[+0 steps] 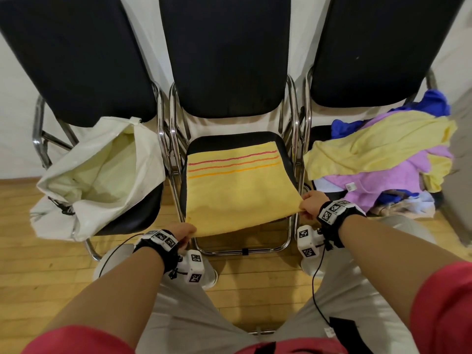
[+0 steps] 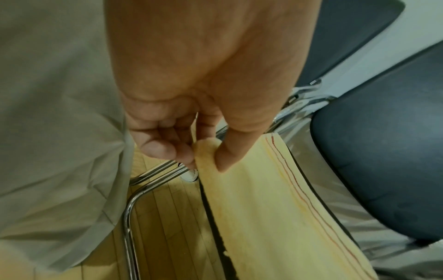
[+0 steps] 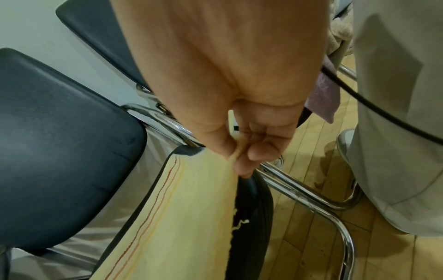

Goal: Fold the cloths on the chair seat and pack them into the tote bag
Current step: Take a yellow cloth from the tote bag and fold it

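I hold the yellow towel (image 1: 237, 190) by its two near corners, my left hand (image 1: 182, 232) pinching one corner between thumb (image 2: 236, 149) and curled fingers (image 2: 163, 147), my right hand (image 1: 313, 204) pinching the other the same way. The towel stretches away from my hands across the middle chair seat (image 1: 204, 141), its far edge lying near the seat's back and its near edge lifted off the seat's front, my right corner higher than my left. Its long axis runs from my hands toward the chair back. It is pale yellow terry with three thin stripes, red, orange and amber, crossing it near the far edge, and loose threads hang from a frayed side edge. Left of my left hand the white tote bag (image 1: 102, 180) slumps open on the next chair. Right of my right hand a pile of cloths (image 1: 383, 159), yellow, lilac and blue, lies on the third chair.
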`<state>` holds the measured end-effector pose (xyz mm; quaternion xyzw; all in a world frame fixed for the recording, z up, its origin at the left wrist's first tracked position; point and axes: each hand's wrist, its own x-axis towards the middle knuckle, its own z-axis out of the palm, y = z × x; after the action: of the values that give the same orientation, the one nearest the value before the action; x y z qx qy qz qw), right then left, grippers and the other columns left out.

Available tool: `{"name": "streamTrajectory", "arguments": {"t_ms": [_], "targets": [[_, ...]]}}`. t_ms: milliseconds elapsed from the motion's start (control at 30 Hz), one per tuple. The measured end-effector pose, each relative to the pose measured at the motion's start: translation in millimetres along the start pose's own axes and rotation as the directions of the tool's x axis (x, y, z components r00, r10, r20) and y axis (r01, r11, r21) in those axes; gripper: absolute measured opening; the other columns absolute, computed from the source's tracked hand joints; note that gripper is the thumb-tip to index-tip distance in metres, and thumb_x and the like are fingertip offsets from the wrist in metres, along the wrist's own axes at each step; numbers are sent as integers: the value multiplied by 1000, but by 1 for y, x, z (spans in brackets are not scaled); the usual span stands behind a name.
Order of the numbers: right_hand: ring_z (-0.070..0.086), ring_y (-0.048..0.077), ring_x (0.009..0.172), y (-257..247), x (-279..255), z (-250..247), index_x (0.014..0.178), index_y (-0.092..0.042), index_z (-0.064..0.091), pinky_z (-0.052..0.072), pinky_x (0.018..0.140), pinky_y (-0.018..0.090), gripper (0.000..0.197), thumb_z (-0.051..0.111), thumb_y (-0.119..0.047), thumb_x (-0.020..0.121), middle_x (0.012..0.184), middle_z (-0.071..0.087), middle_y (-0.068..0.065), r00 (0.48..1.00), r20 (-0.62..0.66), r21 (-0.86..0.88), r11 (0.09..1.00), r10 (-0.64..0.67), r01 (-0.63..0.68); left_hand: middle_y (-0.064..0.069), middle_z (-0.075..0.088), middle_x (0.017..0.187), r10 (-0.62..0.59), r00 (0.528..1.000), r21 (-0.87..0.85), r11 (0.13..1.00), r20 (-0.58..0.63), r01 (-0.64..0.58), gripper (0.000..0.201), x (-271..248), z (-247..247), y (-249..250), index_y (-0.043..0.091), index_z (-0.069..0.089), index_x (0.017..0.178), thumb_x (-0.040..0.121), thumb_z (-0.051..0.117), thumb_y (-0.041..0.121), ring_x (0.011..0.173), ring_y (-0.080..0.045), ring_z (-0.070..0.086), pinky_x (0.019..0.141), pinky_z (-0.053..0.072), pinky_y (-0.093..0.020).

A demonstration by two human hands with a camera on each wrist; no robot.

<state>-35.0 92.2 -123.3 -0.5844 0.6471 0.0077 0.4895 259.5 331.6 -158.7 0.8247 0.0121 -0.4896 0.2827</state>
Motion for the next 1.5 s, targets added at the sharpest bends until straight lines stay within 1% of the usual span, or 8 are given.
{"name": "streamTrajectory", "arguments": {"t_ms": [133,333,433,667,800,1033,1233,1500], "targets": [[56,18,41,-1,-11,-6,106,-5,52,41,34,20,20,50,10,92,67,60,17,999,30,-1,1000,12,-12,-7,42,38,-17,1000,-93,995,17,18,32,-8,-3,-6,8,43,66,95,53,3,46,-21,37,54,29,-31],[54,22,54,-2,-32,-13,109,3,55,41,51,31,13,46,1,99,48,59,11,994,93,-4,999,49,-49,-12,51,40,25,999,-93,995,30,-23,27,-29,-10,-14,2,46,67,94,49,-2,56,-25,44,59,32,-30],[52,22,50,-2,-42,-16,115,1,53,40,46,29,19,41,0,100,62,57,16,996,79,25,998,50,-52,-12,51,42,49,999,-68,997,25,-47,29,-42,-13,-14,2,45,65,94,45,-3,57,-25,45,59,32,-30],[55,26,54,-3,-47,-26,116,-3,53,41,50,32,20,42,-4,99,53,58,15,996,88,284,958,8,-33,-7,39,41,100,995,-131,986,-7,-100,31,-63,-22,1,8,36,58,87,37,-3,37,-18,40,51,30,-27],[64,26,69,-22,-38,-31,118,-3,53,47,54,30,18,49,-10,101,82,64,19,994,109,414,908,17,-61,-10,51,42,88,996,-267,959,-24,-91,29,-65,-31,27,-1,49,66,93,37,0,37,-18,48,44,43,-25],[62,23,62,-61,2,-34,88,7,56,51,54,25,22,47,-7,103,56,67,16,997,68,532,843,46,-75,-7,59,48,174,985,-463,872,-9,-158,18,-45,-35,78,9,55,98,104,39,4,53,-14,52,44,42,-20],[70,22,74,-83,38,-29,111,-7,57,55,54,23,24,61,7,92,90,70,21,998,46,498,867,-43,14,-9,62,53,133,991,-576,810,7,-105,13,-13,-34,110,11,56,101,105,44,10,36,-12,50,34,39,-18],[68,22,64,-103,93,-8,123,-14,50,45,44,23,29,62,-13,97,79,67,11,998,-26,444,894,-57,62,-4,65,56,99,994,-693,714,-38,-98,7,34,-27,142,11,59,103,101,53,11,42,-10,60,40,46,-18]]}}
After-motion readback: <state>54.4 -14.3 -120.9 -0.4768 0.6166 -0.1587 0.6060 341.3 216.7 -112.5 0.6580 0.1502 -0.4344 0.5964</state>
